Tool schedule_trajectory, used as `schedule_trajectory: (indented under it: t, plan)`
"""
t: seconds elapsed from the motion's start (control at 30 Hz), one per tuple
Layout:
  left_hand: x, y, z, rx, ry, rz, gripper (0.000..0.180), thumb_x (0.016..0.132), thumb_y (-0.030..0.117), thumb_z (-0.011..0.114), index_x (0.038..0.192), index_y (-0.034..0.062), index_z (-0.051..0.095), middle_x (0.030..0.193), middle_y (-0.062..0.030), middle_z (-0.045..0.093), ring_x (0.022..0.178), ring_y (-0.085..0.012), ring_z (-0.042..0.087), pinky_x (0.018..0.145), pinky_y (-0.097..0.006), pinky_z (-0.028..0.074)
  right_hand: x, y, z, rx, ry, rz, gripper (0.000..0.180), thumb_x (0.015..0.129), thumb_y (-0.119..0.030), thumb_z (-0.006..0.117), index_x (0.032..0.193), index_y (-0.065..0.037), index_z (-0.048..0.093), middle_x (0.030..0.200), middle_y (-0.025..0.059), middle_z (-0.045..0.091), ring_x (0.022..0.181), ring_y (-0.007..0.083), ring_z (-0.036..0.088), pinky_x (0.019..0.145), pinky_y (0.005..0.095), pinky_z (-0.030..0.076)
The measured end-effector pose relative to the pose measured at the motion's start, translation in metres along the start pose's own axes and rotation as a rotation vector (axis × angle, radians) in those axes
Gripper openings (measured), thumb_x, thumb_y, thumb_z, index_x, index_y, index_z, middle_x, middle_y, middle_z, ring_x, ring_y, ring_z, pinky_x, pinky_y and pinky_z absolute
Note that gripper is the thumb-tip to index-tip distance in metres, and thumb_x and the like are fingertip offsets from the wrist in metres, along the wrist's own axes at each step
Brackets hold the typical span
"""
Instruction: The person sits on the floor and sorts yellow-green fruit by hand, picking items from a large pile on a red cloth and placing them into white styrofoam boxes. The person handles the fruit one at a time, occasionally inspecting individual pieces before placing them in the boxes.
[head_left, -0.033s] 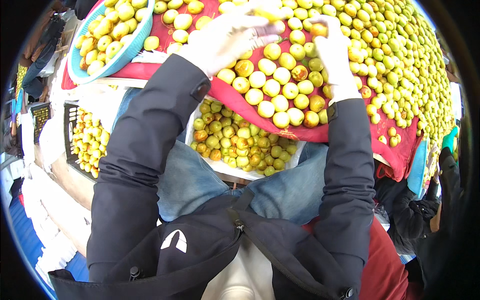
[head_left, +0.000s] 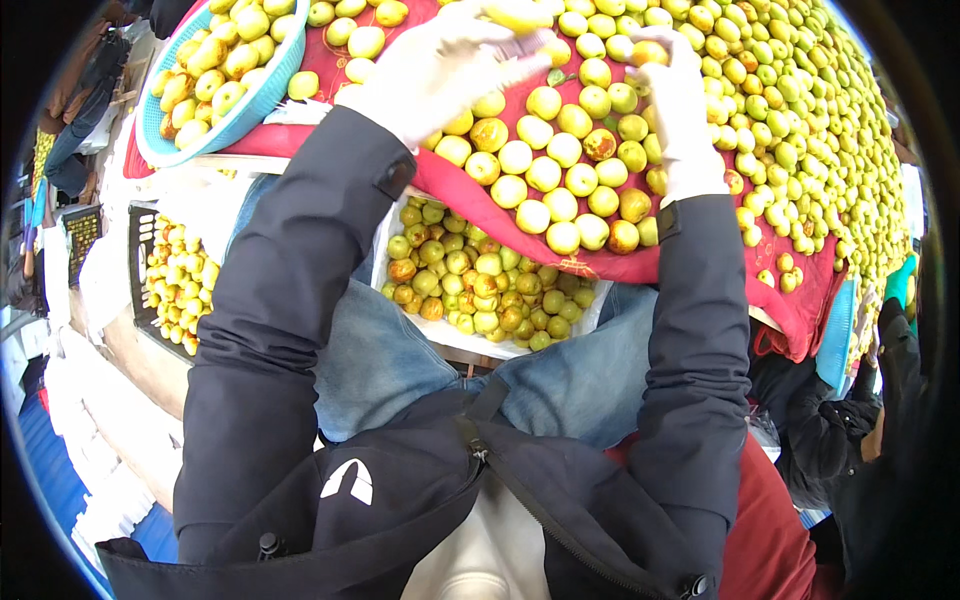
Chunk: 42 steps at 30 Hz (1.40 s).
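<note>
Head view: your right hand (head_left: 680, 110) pinches one fruit (head_left: 648, 52), left hand (head_left: 440, 65) spread on the fruit pile (head_left: 560, 170); a careless push may roll neighbours off the red cloth (head_left: 450, 185).

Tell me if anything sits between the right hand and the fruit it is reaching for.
Nothing visible does. The right hand already has its fingertips on a yellow-orange fruit atop the pile on the red cloth.

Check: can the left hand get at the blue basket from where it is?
Probably yes. The left hand rests on the fruit pile on the red cloth, and the blue basket sits just to its left with nothing between them. Its open top faces up.
</note>
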<state>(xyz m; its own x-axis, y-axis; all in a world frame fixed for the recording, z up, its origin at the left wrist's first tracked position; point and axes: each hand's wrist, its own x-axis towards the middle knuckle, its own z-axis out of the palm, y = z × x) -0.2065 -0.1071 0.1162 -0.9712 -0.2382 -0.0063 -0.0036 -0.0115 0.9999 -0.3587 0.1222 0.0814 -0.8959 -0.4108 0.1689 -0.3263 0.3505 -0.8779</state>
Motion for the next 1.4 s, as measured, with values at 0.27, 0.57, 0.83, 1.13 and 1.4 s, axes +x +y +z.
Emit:
schedule_trajectory:
  t: [0.27, 0.57, 0.83, 1.13, 1.4]
  plan:
    - [0.018, 0.004, -0.008, 0.599, -0.031, 0.2, 0.042, 0.093, 0.027, 0.071, 0.129, 0.0067, 0.066, 0.116, -0.0167, 0.07, 0.105, -0.0336, 0.067, 0.092, -0.043, 0.054, 0.011, 0.023, -0.003, 0.138, -0.11, 0.091, 0.028, 0.093, -0.02, 0.071, 0.118, -0.009, 0.07, 0.107, 0.0055, 0.072, 0.103, 0.0175, 0.068, 0.089, 0.0319, 0.055]
    - [0.057, -0.001, 0.033, 1.123, -0.278, 0.259, 0.021, 0.09, 0.023, 0.066, 0.101, 0.0053, 0.066, 0.102, -0.0205, 0.07, 0.093, -0.0396, 0.067, 0.081, -0.049, 0.054, 0.002, 0.018, 0.017, -0.351, -0.129, -0.139, 0.032, 0.095, -0.024, 0.067, 0.125, -0.014, 0.072, 0.106, 0.0079, 0.074, 0.102, 0.02, 0.069, 0.091, 0.0335, 0.054]
    - [-0.101, 0.063, -0.127, 1.251, 0.116, 0.412, 0.037, 0.093, 0.015, 0.075, 0.129, 0.0097, 0.067, 0.127, -0.0089, 0.069, 0.121, -0.0186, 0.064, 0.101, -0.034, 0.052, -0.002, 0.021, 0.025, -0.481, -0.064, -0.366, 0.031, 0.092, -0.011, 0.062, 0.121, -0.015, 0.073, 0.112, 0.0105, 0.074, 0.101, 0.0251, 0.07, 0.093, 0.0354, 0.056]
    - [-0.243, 0.089, -0.237, 1.882, 0.599, -0.236, 0.051, 0.093, 0.033, 0.074, 0.139, 0.0137, 0.064, 0.109, -0.0117, 0.076, 0.101, -0.0245, 0.073, 0.094, -0.036, 0.054, -0.012, 0.001, 0.029, -0.739, -0.114, -0.23, 0.03, 0.097, -0.031, 0.061, 0.123, -0.018, 0.069, 0.114, 0.0084, 0.068, 0.107, 0.0318, 0.067, 0.091, 0.0456, 0.054]
    - [-0.1, 0.034, -0.093, 1.031, 0.008, 0.321, 0.035, 0.098, 0.019, 0.064, 0.133, 0.0123, 0.067, 0.12, -0.0095, 0.07, 0.108, -0.0239, 0.066, 0.099, -0.036, 0.051, -0.012, 0.0, 0.043, -0.789, -0.032, -0.373, 0.027, 0.093, -0.026, 0.062, 0.116, -0.01, 0.066, 0.107, 0.0186, 0.066, 0.094, 0.0376, 0.069, 0.082, 0.0484, 0.056]
